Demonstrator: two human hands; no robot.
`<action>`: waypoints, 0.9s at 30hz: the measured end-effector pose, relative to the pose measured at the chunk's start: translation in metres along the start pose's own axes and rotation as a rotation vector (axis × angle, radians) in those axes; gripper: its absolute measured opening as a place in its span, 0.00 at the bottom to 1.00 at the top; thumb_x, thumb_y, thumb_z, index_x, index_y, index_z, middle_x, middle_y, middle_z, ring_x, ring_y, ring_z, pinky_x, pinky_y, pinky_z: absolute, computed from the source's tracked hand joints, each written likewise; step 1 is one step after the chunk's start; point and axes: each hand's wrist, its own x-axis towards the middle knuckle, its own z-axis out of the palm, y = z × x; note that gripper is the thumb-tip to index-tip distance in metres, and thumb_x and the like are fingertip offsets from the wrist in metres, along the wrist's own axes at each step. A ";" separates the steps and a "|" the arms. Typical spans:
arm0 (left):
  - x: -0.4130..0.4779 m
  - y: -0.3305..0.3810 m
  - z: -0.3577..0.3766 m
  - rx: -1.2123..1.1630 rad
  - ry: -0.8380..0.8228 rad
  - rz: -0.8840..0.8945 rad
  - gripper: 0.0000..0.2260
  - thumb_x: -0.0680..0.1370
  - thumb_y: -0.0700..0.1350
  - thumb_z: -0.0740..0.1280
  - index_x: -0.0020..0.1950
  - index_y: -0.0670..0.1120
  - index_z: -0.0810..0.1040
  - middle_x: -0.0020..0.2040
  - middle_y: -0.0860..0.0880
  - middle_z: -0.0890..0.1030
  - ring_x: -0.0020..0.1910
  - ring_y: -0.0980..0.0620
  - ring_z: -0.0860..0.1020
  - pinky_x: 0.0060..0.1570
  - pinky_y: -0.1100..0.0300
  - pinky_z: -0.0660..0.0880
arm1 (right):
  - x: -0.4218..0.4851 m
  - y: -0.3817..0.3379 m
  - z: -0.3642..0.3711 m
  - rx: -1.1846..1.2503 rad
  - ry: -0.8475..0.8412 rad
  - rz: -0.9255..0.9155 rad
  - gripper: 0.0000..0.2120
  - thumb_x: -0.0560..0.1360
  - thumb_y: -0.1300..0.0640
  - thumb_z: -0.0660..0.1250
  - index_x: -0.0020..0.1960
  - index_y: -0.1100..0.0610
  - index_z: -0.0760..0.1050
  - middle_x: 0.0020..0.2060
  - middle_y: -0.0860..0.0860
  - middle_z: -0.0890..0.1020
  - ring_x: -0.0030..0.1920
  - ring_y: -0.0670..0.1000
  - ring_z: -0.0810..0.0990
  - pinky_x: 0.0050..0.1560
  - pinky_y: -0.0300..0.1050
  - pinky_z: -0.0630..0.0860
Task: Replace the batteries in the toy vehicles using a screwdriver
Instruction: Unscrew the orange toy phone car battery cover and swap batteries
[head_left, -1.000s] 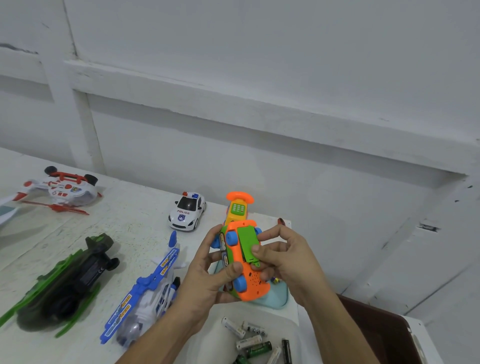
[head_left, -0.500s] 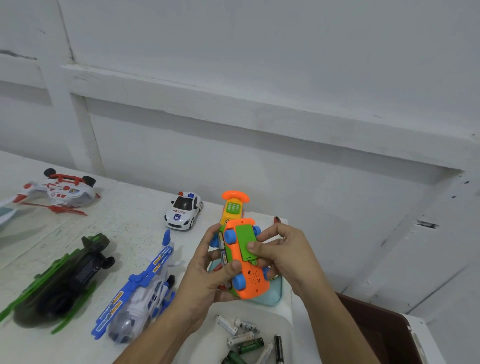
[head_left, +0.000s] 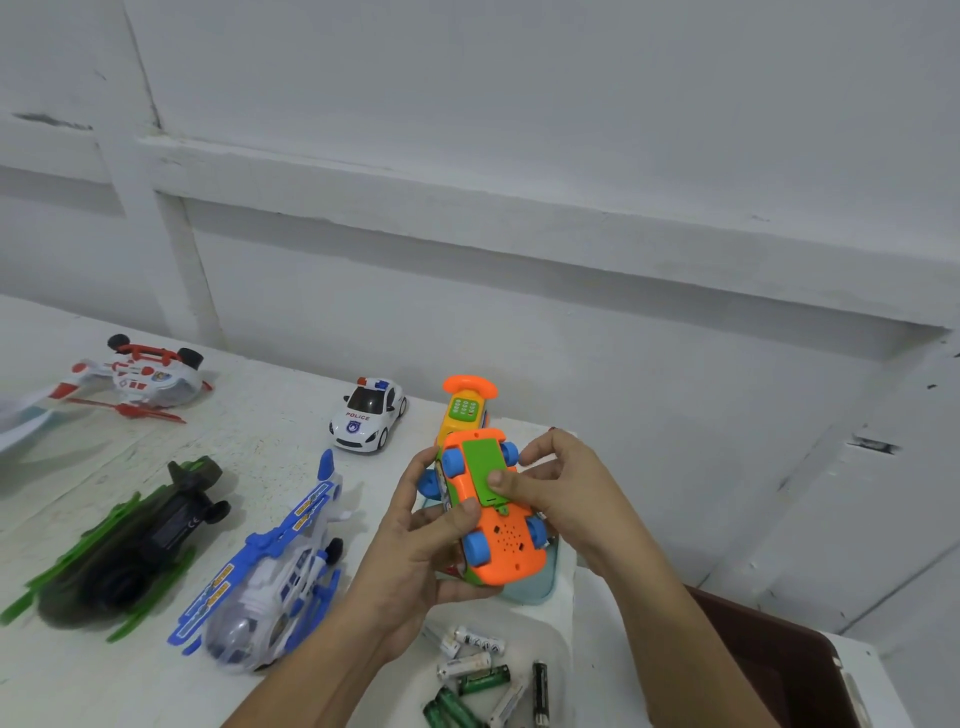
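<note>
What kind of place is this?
Likely a plain workroom used as a toy-fixing bench. Toy vehicles such as the police car and blue helicopter lie on a worn white table by a bare wall, loose batteries sit nearby, and the left hand grips an upturned orange toy car.

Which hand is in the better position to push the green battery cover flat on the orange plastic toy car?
The right hand: its thumb lies on the green battery cover. The left hand grips the upturned orange plastic toy car from the side and steadies it.
</note>
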 end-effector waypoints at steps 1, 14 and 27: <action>0.000 -0.001 0.002 0.006 0.007 -0.005 0.27 0.66 0.46 0.74 0.62 0.64 0.74 0.53 0.39 0.83 0.49 0.34 0.83 0.39 0.41 0.81 | 0.000 0.001 -0.001 0.020 -0.019 0.010 0.17 0.68 0.55 0.79 0.50 0.56 0.73 0.36 0.52 0.83 0.33 0.46 0.83 0.34 0.43 0.78; 0.017 0.001 0.007 0.066 0.072 -0.060 0.19 0.77 0.41 0.68 0.61 0.63 0.73 0.55 0.40 0.82 0.44 0.36 0.84 0.35 0.44 0.80 | 0.007 0.007 0.001 0.168 -0.026 0.011 0.18 0.68 0.56 0.77 0.52 0.58 0.72 0.31 0.48 0.84 0.35 0.50 0.85 0.33 0.42 0.79; 0.044 0.015 -0.004 0.120 0.039 -0.112 0.18 0.78 0.42 0.68 0.57 0.66 0.72 0.52 0.41 0.83 0.42 0.37 0.85 0.37 0.39 0.81 | 0.026 0.007 0.016 0.119 0.092 0.031 0.17 0.69 0.54 0.77 0.51 0.54 0.73 0.35 0.48 0.83 0.38 0.51 0.86 0.37 0.47 0.81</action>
